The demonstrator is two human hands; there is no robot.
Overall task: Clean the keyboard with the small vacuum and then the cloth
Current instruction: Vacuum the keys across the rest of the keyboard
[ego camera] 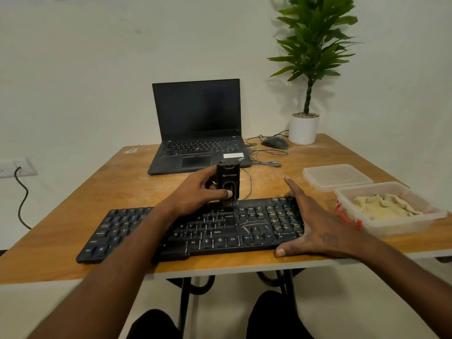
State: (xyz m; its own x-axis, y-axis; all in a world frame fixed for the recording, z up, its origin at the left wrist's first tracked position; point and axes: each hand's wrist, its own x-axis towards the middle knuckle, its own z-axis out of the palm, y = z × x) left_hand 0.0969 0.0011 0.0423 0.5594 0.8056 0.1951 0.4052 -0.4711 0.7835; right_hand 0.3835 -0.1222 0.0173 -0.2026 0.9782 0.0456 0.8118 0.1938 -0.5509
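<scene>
Keyboard (195, 228) lies along the near table (73, 204) edge, long axis running 9 to 3 o'clock. Left hand (198, 192) wraps the small vacuum (228, 181), held upright, nozzle down on the top key row, thumb across its front. Right hand (315, 223) is spread flat, fingers open, bracing the keyboard's right end. Cloth (384, 206) sits in a tub (396, 226) at 3 o'clock. Laptop (198, 128) at 12, plant (305, 69) at 1; white wall behind.

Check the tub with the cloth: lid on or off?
Off. The tub is open-topped with the cloth bunched inside; its lid lies on the table behind it.
</scene>
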